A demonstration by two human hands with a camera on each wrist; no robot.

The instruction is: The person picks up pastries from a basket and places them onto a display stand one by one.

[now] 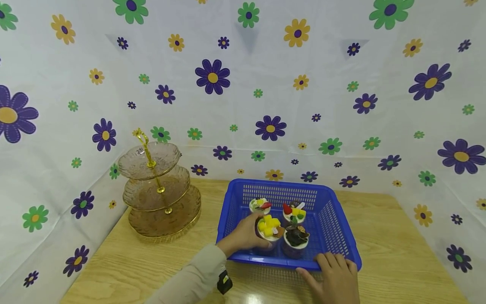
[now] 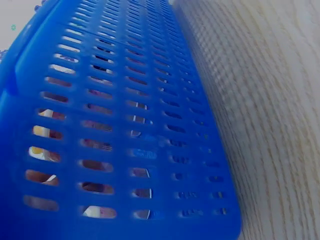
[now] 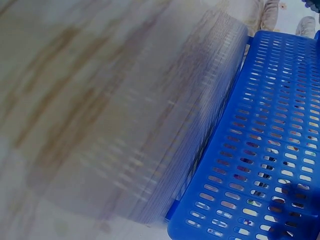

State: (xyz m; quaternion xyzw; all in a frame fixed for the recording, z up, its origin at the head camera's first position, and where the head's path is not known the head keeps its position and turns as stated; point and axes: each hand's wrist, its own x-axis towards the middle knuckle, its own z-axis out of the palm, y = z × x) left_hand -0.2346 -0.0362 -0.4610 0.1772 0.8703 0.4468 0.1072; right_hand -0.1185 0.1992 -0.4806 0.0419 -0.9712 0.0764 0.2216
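Observation:
In the head view my left hand (image 1: pixel 246 234) reaches over the near left side of a blue plastic basket (image 1: pixel 344 230). Its thumb and fingers grip a cup dessert topped with yellow fruit cubes (image 1: pixel 268 226). Just right of it stands a cup dessert with dark chocolate topping (image 1: pixel 296 237). Behind are two more, a cream-topped one with a red fruit piece (image 1: pixel 260 205) and one with strawberry and yellow cubes (image 1: pixel 294 213). My right hand (image 1: pixel 337 276) holds the basket's front rim near the right corner, fingers over it and thumb in front. Both wrist views show the basket's slotted wall (image 2: pixel 120 120).
A three-tier stand (image 1: pixel 161 190) with amber, gold-edged plates and a gold handle (image 1: pixel 144 145) stands on the left of the wooden table (image 1: pixel 395 236). A white flower-print cloth (image 1: pixel 235 105) rises behind and at both sides. A small black object (image 1: pixel 224 283) shows below my left sleeve.

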